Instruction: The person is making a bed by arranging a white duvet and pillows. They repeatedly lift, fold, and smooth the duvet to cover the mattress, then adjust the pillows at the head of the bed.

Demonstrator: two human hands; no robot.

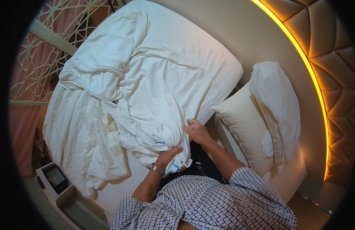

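A crumpled white bed sheet [158,92] lies across the bed, gathered into a bunch at the edge close to my body. My left hand [170,155], with a watch on the wrist, is closed round this bunch, where small blue marks show on the cloth. Just right of it and a little farther off, my right hand [197,132] grips the sheet's edge with curled fingers. To the left, a thick white duvet [85,130] lies in folds and meets the bunched cloth.
Right of me, cream pillows [242,126] lean together, a white cloth [279,103] draped over them. The bare mattress corner [233,69] shows at the far right. A padded headboard wall [331,69] has a glowing strip. Lower left stands an open-shelved stand [66,195]; a lattice screen [43,65] rises behind the bed.
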